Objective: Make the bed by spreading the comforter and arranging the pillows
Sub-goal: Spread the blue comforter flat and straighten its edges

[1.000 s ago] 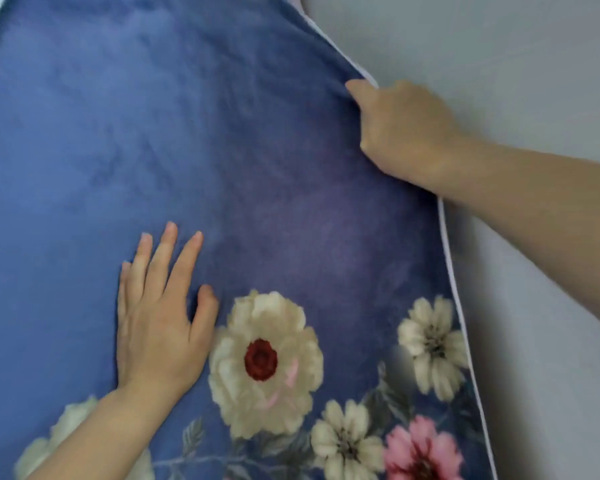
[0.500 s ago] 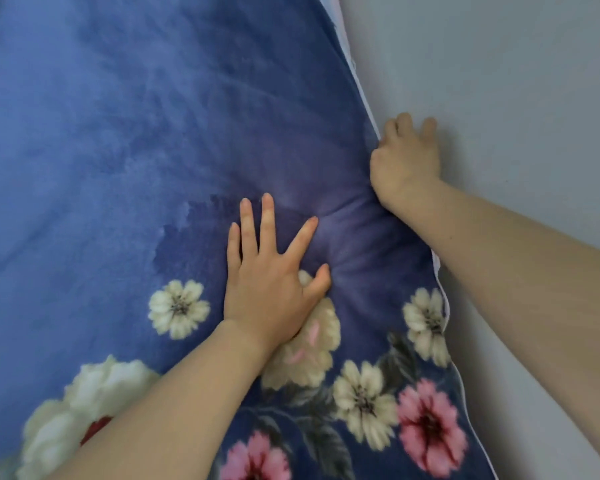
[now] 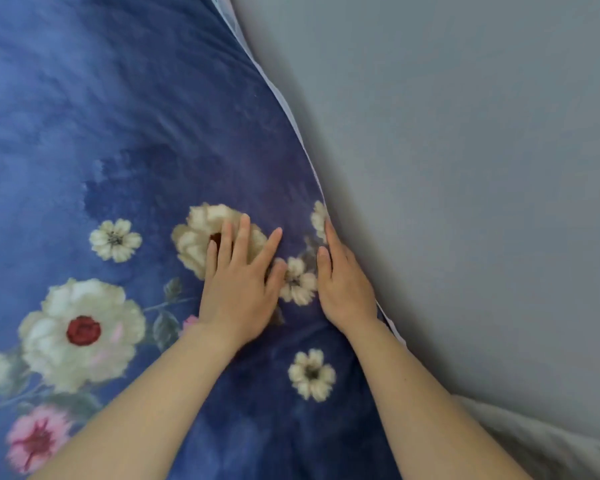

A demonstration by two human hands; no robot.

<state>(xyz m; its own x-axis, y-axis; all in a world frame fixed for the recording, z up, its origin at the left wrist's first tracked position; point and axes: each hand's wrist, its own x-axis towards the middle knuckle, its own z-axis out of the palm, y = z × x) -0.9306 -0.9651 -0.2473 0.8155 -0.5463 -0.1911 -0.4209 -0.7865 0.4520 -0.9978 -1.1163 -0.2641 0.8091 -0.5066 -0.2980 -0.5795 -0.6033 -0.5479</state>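
Note:
A blue comforter point(image 3: 125, 133) printed with cream, pink and red flowers fills the left and middle of the head view. It has a thin white trim along its right edge. My left hand point(image 3: 239, 285) lies flat on it with fingers spread, over a large cream flower. My right hand point(image 3: 343, 289) rests beside it at the comforter's right edge, fingers straight, pressed along the trim where the fabric meets the grey wall. No pillows are in view.
A plain grey wall point(image 3: 465, 168) runs along the right side of the bed. A strip of pale grey fabric point(image 3: 551, 445) shows at the lower right, below the wall.
Both hands have slid back toward me along the comforter. My right hand went from gripping the edge to lying flat against it, and my left hand moved right, close beside it.

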